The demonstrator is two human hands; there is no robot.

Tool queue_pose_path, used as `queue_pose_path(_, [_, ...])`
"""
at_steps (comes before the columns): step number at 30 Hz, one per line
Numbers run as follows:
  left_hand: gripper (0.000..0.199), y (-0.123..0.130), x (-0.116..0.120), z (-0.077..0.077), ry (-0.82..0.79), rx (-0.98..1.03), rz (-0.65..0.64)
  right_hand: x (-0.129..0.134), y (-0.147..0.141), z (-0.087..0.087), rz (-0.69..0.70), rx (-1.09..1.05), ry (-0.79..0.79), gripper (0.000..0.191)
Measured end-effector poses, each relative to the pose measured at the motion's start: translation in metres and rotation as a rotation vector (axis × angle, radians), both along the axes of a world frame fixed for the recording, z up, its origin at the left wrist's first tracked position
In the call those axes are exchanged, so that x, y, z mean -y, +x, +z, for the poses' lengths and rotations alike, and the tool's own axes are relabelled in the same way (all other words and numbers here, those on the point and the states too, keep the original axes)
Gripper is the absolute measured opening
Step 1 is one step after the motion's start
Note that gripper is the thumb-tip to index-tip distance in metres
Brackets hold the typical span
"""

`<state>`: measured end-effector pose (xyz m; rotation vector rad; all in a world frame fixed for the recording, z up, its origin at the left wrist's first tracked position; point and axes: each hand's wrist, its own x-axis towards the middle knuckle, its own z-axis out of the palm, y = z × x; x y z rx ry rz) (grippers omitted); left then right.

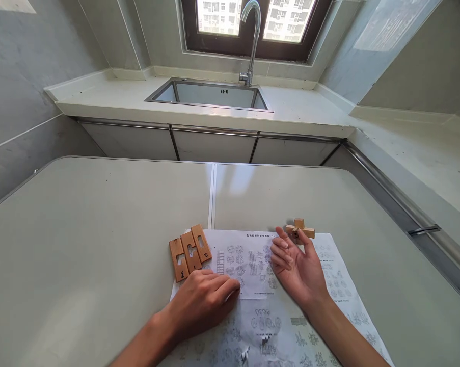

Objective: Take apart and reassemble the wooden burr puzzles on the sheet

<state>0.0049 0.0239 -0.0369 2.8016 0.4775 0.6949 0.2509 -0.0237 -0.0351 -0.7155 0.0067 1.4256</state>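
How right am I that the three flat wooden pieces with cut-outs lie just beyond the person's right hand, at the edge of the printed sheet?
The hand is wrong: the head view shows the three flat wooden pieces just beyond the left hand. They do lie at the edge of the printed sheet.

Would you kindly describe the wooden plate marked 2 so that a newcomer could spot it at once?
On the pale table in front of the sink lies a printed sheet. At its far left corner, beyond the left hand, three flat wooden plates form a slanting row. Yours is the rightmost, with a 2 on its near end.
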Motion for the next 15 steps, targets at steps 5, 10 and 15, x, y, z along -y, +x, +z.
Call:
queue_pose_path(5, [0.022, 0.0013, 0.0004, 0.0029, 0.001, 0.005, 0.004, 0.0015, 0.0003, -0.0017, -0.028, 0.081, 0.026, 0.024])
queue_pose_path(10, [0.021, 0.0017, 0.0000, 0.0018, 0.009, 0.003, 0.004, 0.0014, -0.0002, -0.0020, -0.055, 0.021, 0.007, 0.022])
queue_pose_path(15, [0.021, 0.0015, 0.0003, 0.0015, 0.004, 0.008, 0.012, 0.0004, -0.0012, -0.0036, -0.028, 0.130, 0.020, 0.021])
